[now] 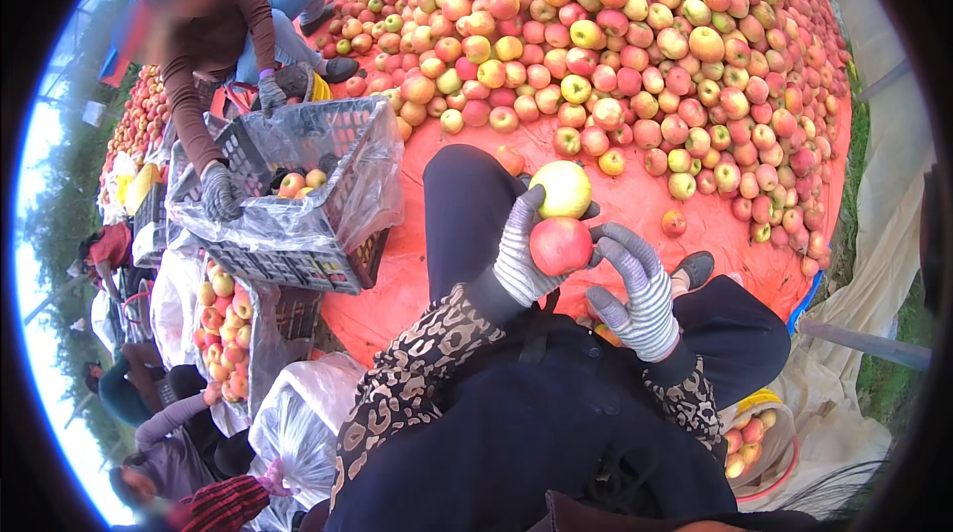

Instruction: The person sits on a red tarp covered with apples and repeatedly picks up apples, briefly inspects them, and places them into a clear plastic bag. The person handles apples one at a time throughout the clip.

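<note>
A yellow apple and a red apple sit one just beyond the other, in front of the person's body and above the lap. Under and around the seated person spreads a red sheet over the ground; a great heap of apples covers its far side. Pale sheeting and a pole edge the right side, with grass near them.

The left hand is closed around the yellow apple, its dark fingertips showing past the fruit's far side, while the red apple lies against its palm side. The right hand is partly open, fingers loosely bent at the red apple's edge; whether they press on it I cannot tell.

Both hands wear striped knit gloves with grey fingertips, below leopard-print sleeves. The apples are round and smooth. To the left, a black slatted crate lined with wrinkled clear plastic holds a few apples, with a gloved co-worker leaning over it.
</note>
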Demonstrator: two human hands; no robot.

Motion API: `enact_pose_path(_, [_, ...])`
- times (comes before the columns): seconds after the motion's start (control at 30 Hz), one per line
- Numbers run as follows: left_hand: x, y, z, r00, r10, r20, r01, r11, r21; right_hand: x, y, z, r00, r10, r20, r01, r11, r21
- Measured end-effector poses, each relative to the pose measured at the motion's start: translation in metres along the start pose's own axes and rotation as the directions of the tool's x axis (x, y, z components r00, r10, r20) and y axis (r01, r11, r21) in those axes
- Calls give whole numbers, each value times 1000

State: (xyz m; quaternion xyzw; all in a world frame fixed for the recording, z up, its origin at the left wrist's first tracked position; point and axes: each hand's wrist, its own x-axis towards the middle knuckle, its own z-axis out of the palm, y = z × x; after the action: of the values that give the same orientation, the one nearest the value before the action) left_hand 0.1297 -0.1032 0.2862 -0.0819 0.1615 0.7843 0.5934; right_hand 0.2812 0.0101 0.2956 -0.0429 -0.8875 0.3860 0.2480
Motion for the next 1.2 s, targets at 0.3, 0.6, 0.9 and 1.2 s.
enact_pose_path(0.3, [-55, 255, -24, 522, 836, -171, -434, 433, 790, -31, 47, 3, 963, 150, 222, -92, 963, -253])
enact_pose_path(0.6, [-103, 363, -178, 284, 846, -451, 935, -349, -66, -44, 65, 24, 786, 309, 536, -158, 937, -310])
enact_pose_path(0.9, [-50, 291, -102, 664, 683, 304, 530, -717, 453, -43, 77, 35, 748, 363, 556, -193, 920, -341])
enact_pose_path(1.2, [60, 184, -297, 500, 741, -448, 779, -160, 606, -47, 96, 33, 680, 471, 561, -333, 881, -337])
